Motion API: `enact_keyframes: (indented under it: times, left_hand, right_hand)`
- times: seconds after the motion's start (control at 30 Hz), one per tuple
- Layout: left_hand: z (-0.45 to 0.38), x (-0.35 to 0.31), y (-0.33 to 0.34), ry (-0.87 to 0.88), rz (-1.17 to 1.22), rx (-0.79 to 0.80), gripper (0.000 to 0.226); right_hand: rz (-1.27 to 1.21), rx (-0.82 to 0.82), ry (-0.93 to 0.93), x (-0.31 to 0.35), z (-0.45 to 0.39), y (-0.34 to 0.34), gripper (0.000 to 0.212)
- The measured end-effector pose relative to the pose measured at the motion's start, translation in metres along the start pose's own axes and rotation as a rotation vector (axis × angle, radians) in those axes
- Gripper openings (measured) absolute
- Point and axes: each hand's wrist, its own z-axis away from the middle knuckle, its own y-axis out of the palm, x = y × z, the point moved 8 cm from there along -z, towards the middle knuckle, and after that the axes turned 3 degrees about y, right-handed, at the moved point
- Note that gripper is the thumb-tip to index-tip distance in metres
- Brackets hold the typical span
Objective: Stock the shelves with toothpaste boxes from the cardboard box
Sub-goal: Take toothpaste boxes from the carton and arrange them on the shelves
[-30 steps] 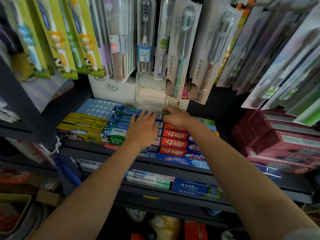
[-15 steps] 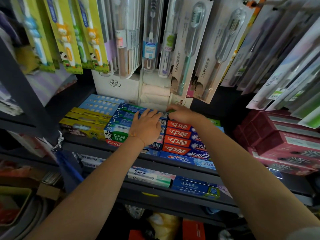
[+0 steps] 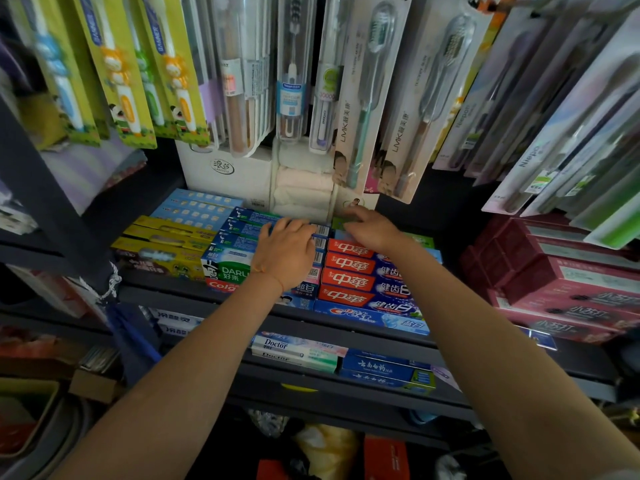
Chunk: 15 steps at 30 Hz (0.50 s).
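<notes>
Left hand (image 3: pixel 285 252) laid flat, fingers straight, on the blue boxes (image 3: pixel 242 233) mid-shelf. Right hand (image 3: pixel 372 230) reached to the back of the red boxes (image 3: pixel 349 266), fingers curled down – whether a box is gripped cannot be told. Step judged: rows being squared up on the shelf (image 3: pixel 194 296), a box perhaps being seated behind. Cardboard box not seen – next, probably another box to be fetched.
</notes>
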Motion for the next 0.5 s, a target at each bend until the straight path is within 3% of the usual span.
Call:
enact_keyframes:
  times: [0.13, 0.27, 0.37, 0.5]
  left_hand:
    - [0.000, -0.002, -0.004, -0.015, -0.019, -0.018, 0.039]
    - [-0.003, -0.021, -0.013, 0.000, 0.041, -0.078, 0.031]
    - [-0.006, -0.039, -0.003, 0.041, 0.105, 0.012, 0.037]
    - [-0.003, -0.041, 0.014, -0.013, 0.049, 0.153, 0.056]
  right_hand:
    - [-0.037, -0.193, 0.067, -0.044, 0.009, -0.030, 0.035]
    - [-0.162, -0.445, 0.232, -0.107, 0.035, -0.067, 0.042]
    - [-0.246, -0.397, 0.329, -0.135, 0.045, -0.064, 0.048]
    - [-0.282, -0.301, 0.320, -0.133, 0.048, -0.053, 0.050]
